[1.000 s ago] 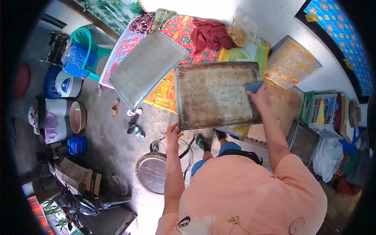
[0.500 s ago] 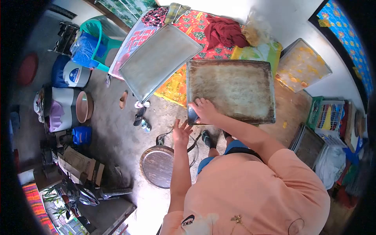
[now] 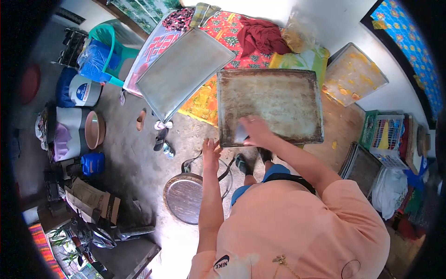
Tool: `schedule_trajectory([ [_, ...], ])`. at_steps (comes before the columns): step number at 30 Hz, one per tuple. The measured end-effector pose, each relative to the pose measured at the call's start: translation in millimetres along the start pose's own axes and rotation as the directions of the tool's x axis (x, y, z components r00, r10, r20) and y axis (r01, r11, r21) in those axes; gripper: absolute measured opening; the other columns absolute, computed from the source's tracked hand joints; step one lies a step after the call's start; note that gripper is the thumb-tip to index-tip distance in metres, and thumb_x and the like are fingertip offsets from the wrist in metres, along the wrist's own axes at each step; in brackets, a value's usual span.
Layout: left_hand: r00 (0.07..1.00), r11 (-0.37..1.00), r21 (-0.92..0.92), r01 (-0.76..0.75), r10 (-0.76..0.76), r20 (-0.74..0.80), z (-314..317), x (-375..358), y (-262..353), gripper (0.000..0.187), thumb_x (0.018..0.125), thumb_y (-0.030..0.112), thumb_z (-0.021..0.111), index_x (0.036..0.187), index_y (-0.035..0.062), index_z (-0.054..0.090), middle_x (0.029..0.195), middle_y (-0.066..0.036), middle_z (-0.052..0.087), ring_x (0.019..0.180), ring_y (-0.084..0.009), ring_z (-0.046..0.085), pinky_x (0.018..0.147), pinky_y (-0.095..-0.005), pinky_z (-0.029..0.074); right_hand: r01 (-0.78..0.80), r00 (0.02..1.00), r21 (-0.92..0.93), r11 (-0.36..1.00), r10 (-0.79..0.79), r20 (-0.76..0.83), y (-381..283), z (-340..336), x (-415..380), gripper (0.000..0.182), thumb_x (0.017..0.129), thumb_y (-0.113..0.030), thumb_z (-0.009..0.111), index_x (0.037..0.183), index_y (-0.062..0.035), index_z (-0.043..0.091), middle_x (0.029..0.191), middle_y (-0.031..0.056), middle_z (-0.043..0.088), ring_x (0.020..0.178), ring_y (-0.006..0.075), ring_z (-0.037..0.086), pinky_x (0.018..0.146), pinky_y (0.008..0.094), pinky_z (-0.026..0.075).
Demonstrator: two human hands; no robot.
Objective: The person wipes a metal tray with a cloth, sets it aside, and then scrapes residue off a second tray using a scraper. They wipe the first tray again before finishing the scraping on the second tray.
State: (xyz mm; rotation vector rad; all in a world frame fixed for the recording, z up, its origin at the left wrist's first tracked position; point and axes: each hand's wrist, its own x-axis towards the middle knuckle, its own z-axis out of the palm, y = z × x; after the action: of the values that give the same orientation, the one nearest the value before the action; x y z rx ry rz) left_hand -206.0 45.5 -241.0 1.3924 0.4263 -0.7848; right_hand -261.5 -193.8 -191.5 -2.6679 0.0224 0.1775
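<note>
A large metal baking tray (image 3: 274, 100) with browned, stained edges lies in front of me. My right hand (image 3: 258, 132) is closed on a flat bluish-grey scraper (image 3: 241, 133), pressed against the tray's lower left area. At the tray's near left corner is my left hand (image 3: 211, 153), its fingers raised and partly apart; the fingertips are beside or touching the rim. To the left, a cleaner grey tray (image 3: 186, 72) lies at a slant on the cloth-covered surface. Another tray (image 3: 355, 76), with yellow-orange residue, leans at the right against the wall.
A round wooden stool (image 3: 184, 197) stands below my left hand. Slippers (image 3: 160, 138) lie on the floor at left, near a basin (image 3: 95, 130) and a green chair (image 3: 110, 51). At right are stacked dark trays (image 3: 360, 167) and a plastic basket (image 3: 388, 137).
My right hand has moved the scraper from the tray's left edge slightly inward to the right. My left hand's fingers have drawn closer together near the corner. The view has shifted slightly.
</note>
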Motion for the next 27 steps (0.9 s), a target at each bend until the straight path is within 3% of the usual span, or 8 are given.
schedule_trajectory([
  [5,0.977,0.948,0.240,-0.210,0.215,0.005,0,15,-4,0.040,0.080,0.001,0.061,0.120,0.0003,0.057,0.085,-0.007,0.065,0.073,-0.0106,0.057,0.069,-0.0246,0.046,-0.346,0.935,0.002,0.938,0.344,-0.088,47,-52,-56,0.079,0.055,-0.025,0.085,0.123,-0.0106,0.047,0.115,0.0166,0.054,0.105,0.0360,0.054,0.088,0.0451,0.046],
  [11,0.986,0.946,0.279,-0.165,0.166,0.020,-1,22,-2,0.033,0.081,0.000,0.061,0.114,-0.0013,0.061,0.084,-0.006,0.065,0.065,-0.0097,0.058,0.059,-0.0216,0.048,-0.020,0.996,-0.065,0.998,0.014,-0.088,-17,15,-39,0.071,0.059,-0.027,0.082,0.120,-0.0105,0.051,0.111,0.0133,0.059,0.111,0.0315,0.051,0.089,0.0423,0.044],
  [14,0.987,0.942,0.298,-0.155,0.157,0.015,-3,25,-3,0.034,0.080,-0.001,0.061,0.114,-0.0022,0.060,0.084,-0.007,0.065,0.065,-0.0096,0.058,0.059,-0.0215,0.048,-0.137,0.988,-0.018,0.990,0.137,0.066,0,6,-61,0.074,0.058,-0.027,0.083,0.122,-0.0092,0.050,0.111,0.0137,0.059,0.113,0.0310,0.050,0.091,0.0425,0.043],
  [17,0.991,0.946,0.302,-0.119,0.133,-0.025,5,13,4,0.034,0.080,-0.006,0.060,0.114,-0.0014,0.060,0.081,-0.006,0.063,0.068,-0.0098,0.056,0.061,-0.0222,0.046,-0.356,0.901,0.132,0.925,0.377,-0.213,51,-34,-99,0.081,0.058,-0.027,0.084,0.125,-0.0078,0.045,0.114,0.0171,0.057,0.108,0.0371,0.053,0.091,0.0436,0.044],
  [19,0.990,0.947,0.297,-0.123,0.136,-0.025,6,13,6,0.035,0.080,-0.006,0.060,0.115,-0.0010,0.059,0.080,-0.005,0.062,0.069,-0.0099,0.056,0.061,-0.0221,0.045,-0.514,0.821,0.173,0.840,0.540,-0.186,85,-70,-121,0.081,0.058,-0.028,0.085,0.126,-0.0092,0.044,0.114,0.0197,0.056,0.105,0.0388,0.054,0.090,0.0455,0.044],
  [21,0.985,0.938,0.306,-0.165,0.174,-0.003,3,18,1,0.035,0.081,-0.003,0.059,0.116,0.0004,0.060,0.080,-0.005,0.063,0.066,-0.0097,0.056,0.060,-0.0222,0.047,-0.570,0.766,0.059,0.820,0.556,-0.322,124,-76,-143,0.082,0.058,-0.029,0.085,0.126,-0.0099,0.043,0.110,0.0205,0.056,0.104,0.0388,0.054,0.089,0.0466,0.044],
  [25,0.985,0.943,0.286,-0.171,0.173,0.016,-2,26,-8,0.036,0.082,-0.003,0.057,0.117,0.0012,0.059,0.080,-0.006,0.063,0.063,-0.0099,0.057,0.058,-0.0226,0.049,-0.686,0.716,-0.028,0.727,0.668,-0.202,141,-88,-160,0.082,0.059,-0.031,0.085,0.127,-0.0108,0.043,0.111,0.0186,0.055,0.104,0.0380,0.054,0.090,0.0466,0.043],
  [27,0.987,0.945,0.288,-0.156,0.161,0.006,-4,29,-11,0.037,0.082,-0.004,0.056,0.118,0.0012,0.058,0.081,-0.006,0.064,0.063,-0.0101,0.058,0.056,-0.0225,0.050,-0.586,0.798,-0.121,0.801,0.545,-0.256,129,-67,-154,0.082,0.059,-0.032,0.084,0.127,-0.0118,0.043,0.113,0.0181,0.054,0.106,0.0367,0.052,0.091,0.0457,0.042],
])
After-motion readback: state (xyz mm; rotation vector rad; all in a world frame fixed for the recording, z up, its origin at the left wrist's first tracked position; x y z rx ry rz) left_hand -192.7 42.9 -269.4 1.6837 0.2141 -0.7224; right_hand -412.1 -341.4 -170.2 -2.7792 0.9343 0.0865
